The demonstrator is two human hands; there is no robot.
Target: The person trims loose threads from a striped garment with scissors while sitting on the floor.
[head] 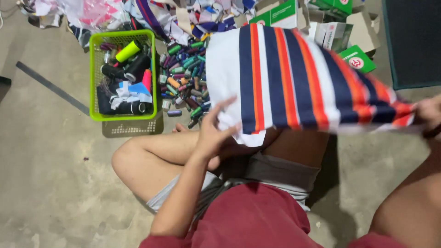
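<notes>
While the person sits cross-legged on the concrete floor (50, 183), a striped cloth (294, 78) in white, navy and orange is stretched above the knees, long axis running left-right, stripes across it. Left hand (213, 131) at cloth's lower-left corner, fingers (225, 106) spread wide, thumb touching the white edge; not clearly pinching. Right hand (429, 112) at the cloth's far right end, closed on that end, so right has the firmer hold. Left of the cloth: pile of thread spools (186, 78), then green basket (123, 73). Behind the cloth: green-white boxes (285, 14).
</notes>
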